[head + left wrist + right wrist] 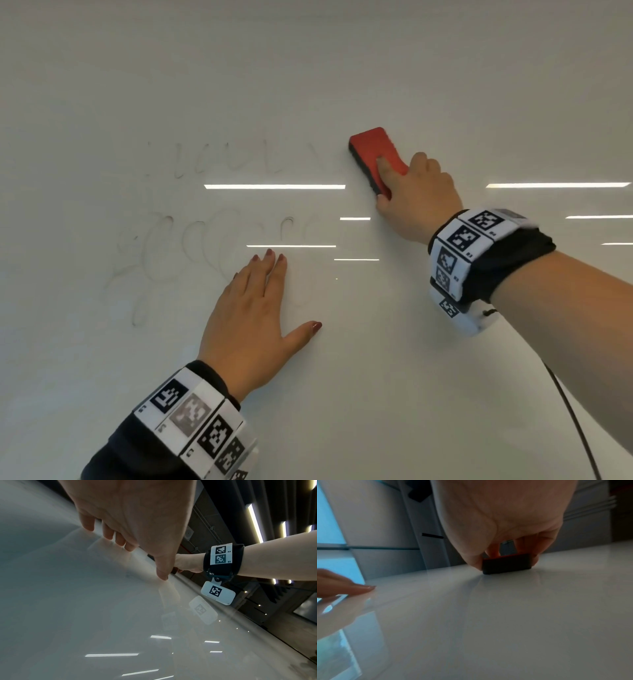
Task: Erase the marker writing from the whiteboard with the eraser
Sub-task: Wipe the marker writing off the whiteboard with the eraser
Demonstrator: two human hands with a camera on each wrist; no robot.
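A red eraser (373, 150) with a black felt base lies flat against the whiteboard (411, 342), right of centre. My right hand (411, 198) grips it from below, thumb on one long edge, forefinger on its red back. From the right wrist view the eraser (506, 563) shows as a dark block pinched between my fingers. Faint grey ghost writing (212, 246) in two rows remains left of the eraser. My left hand (253, 308) lies flat on the board over the lower row, fingers straight, thumb spread; its fingertips (120, 540) touch the board.
Ceiling lights reflect as bright bars (274, 186) across the glossy board. A dark cable (575, 428) hangs from my right wrist band at lower right. Beyond the board's edge the left wrist view shows a dark ceiling (257, 507) with strip lights.
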